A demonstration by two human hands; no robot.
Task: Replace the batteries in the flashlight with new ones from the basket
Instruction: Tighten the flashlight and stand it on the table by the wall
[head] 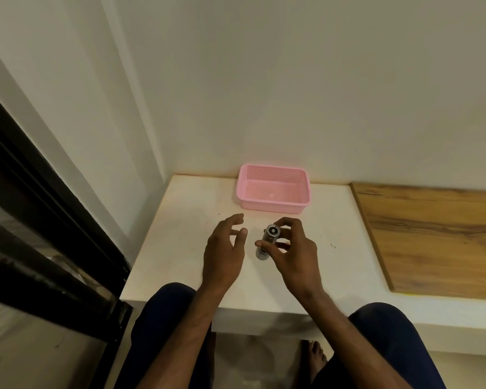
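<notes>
A small grey flashlight (267, 239) stands roughly upright on the white table (180, 262), its round end facing up at me. My right hand (293, 254) grips it, thumb in front and fingers curled round the top. My left hand (226, 249) hovers just to its left with fingers loosely spread, holding nothing. Behind them sits a pink plastic basket (273, 188); I see no batteries in it, only a faint mark on its floor.
The table stands against a white wall (292, 80) at the back and left. A wooden board (432, 234) covers the surface to the right. A black frame (40, 220) runs down the left side. My knees are under the table's front edge.
</notes>
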